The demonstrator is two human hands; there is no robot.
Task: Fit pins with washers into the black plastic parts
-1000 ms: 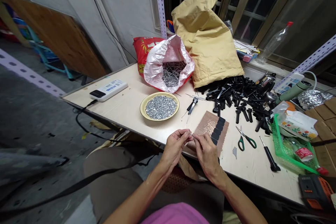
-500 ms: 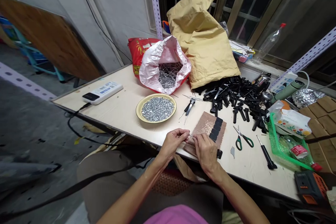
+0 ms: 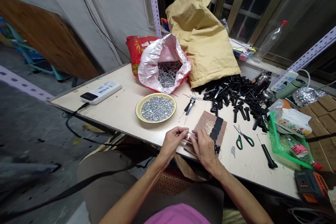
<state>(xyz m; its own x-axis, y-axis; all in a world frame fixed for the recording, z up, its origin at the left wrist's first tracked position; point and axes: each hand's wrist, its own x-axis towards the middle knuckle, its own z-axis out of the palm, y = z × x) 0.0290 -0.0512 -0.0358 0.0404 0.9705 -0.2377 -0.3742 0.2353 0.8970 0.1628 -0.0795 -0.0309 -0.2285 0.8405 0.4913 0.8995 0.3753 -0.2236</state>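
Observation:
Over the near edge of the brown board, my hands almost meet. My left hand has thumb and forefinger pinched at a thin metal shaft; any small part between the fingertips is too small to make out. My right hand is wrapped round what looks like a black-handled tool, its black end showing past the palm and the shaft pointing left. Several black flat pieces lie in a row on the board. A cream bowl of small shiny metal parts stands to the left.
Behind are an open red bag of metal pins, a brown paper sack and a heap of black parts. Scissors, another black-handled tool and a green basket are at right. A white power bank lies left.
My right hand has shifted slightly and turned, and the black end beyond it has moved up and left. My left hand stays nearly in place, fingertips still pinched.

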